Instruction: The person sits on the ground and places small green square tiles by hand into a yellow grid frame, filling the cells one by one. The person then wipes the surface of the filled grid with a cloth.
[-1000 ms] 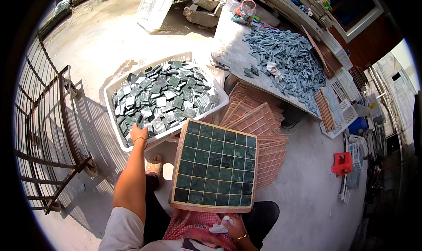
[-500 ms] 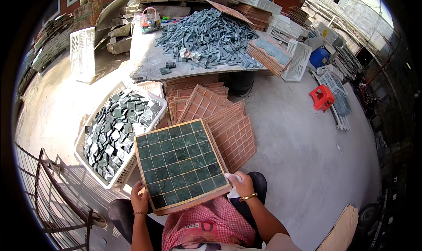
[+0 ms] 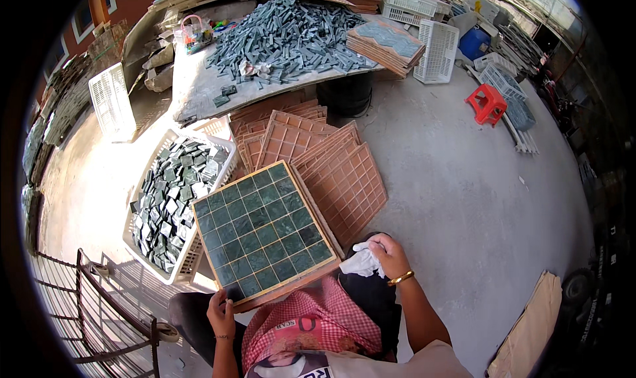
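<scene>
A square frame of dark green stone tiles (image 3: 265, 229), set in a grid with thin yellowish edges, rests tilted in front of me. At its near left corner my left hand (image 3: 222, 313) grips the rim, thumb and fingers closed. My right hand (image 3: 391, 257) is off the frame, beyond its near right corner, and pinches a crumpled white cloth (image 3: 362, 261). The cloth hangs above my right knee. Under and behind the frame lean several reddish-brown grid molds (image 3: 344, 192), partly hidden by it.
Loose green tiles fill a white plastic crate (image 3: 232, 156) at the left. Beyond stands a table (image 3: 199, 90) heaped with narrow grey-blue stone strips (image 3: 285, 43). A metal rail cart (image 3: 112, 312) is at the near left, a red stool (image 3: 487, 104) at the far right, flattened cardboard (image 3: 530, 325) near right.
My right hand has left the frame's edge and moved right, carrying the white cloth. My left hand stays on the corner. The view has shifted slightly.
</scene>
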The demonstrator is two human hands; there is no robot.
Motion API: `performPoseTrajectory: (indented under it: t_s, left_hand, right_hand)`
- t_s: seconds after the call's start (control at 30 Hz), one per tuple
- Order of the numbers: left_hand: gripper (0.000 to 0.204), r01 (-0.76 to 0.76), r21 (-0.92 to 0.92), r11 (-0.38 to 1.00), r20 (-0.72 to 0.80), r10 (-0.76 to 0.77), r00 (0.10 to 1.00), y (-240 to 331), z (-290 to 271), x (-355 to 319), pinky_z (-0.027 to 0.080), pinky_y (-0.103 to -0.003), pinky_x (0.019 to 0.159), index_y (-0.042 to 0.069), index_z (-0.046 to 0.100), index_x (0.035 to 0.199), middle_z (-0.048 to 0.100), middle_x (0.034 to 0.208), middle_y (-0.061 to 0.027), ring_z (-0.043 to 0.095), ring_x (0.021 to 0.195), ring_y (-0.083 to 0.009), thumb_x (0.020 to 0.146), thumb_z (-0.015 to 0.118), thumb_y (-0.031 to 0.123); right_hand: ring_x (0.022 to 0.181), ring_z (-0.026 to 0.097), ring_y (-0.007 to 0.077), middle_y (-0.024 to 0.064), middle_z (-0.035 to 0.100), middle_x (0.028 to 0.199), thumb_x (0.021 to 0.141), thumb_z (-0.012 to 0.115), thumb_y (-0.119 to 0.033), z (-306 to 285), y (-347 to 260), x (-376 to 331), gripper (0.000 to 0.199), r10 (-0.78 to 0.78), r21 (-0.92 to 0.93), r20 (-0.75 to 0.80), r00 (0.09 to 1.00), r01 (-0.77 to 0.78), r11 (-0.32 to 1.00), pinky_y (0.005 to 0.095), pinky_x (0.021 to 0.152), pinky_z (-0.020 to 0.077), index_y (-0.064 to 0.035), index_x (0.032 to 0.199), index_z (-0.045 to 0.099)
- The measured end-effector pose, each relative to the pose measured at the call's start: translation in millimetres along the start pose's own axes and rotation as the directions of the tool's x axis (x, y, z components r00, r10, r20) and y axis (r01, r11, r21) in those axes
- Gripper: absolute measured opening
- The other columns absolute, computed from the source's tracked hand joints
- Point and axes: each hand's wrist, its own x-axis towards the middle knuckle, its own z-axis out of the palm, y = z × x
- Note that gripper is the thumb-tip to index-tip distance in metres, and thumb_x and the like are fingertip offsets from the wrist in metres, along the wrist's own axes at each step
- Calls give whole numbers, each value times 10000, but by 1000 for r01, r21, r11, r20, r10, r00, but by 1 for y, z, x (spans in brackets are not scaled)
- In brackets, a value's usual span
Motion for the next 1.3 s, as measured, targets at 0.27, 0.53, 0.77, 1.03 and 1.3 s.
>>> performPoseTrajectory:
  t_s: [0.27, 0.53, 0.77, 1.03, 1.3]
  left_hand:
    - [185, -149, 71, 986, 269, 124, 955, 29, 23, -11, 492, -271, 680, -36, 591, 936, 629, 824, -129, 629, 752, -191, 757, 558, -2]
    - [190, -166, 93, 982, 329, 127, 936, 32, 27, -17, 495, -294, 676, -15, 613, 912, 629, 821, -158, 637, 747, -235, 727, 589, 21]
    - [149, -176, 187, 966, 103, 159, 982, 32, -19, -1, 479, -293, 607, -12, 597, 894, 618, 787, -130, 611, 664, -234, 748, 568, -11]
    - [144, -59, 223, 973, -299, 126, 946, -8, -84, 31, 465, -266, 617, -16, 567, 899, 585, 784, -112, 577, 691, -189, 780, 487, -30]
    - [105, -19, 311, 950, -322, 124, 939, -4, -87, 38, 412, -235, 540, -17, 563, 833, 557, 734, -81, 502, 592, -119, 797, 464, -13]
  right_hand:
    - [722, 510, 101, 33, 569, 783, 855, 515, -168, -40, 9, -51, 178, 178, 73, 121, 976, -188, 979, 243, 656, 411, -21, 939, 567]
    - [756, 546, 288, 104, 544, 789, 717, 660, -288, -39, -13, -64, 265, 183, -562, 387, 904, 73, 824, 384, 671, 438, -92, 869, 567]
    - [902, 572, 288, 116, 611, 961, 731, 644, -330, -36, -62, 33, 376, -36, -734, 272, 962, 232, 638, 380, 728, 458, -99, 1019, 575]
    - [855, 597, 294, 147, 635, 901, 748, 632, -191, 62, 54, 234, 232, 551, -210, 168, 817, -516, 830, 367, 749, 467, -55, 936, 623]
    - [944, 552, 360, 197, 576, 1024, 827, 531, -153, 135, 129, 263, 316, 278, -502, 89, 957, -198, 842, 421, 795, 443, -191, 1140, 510]
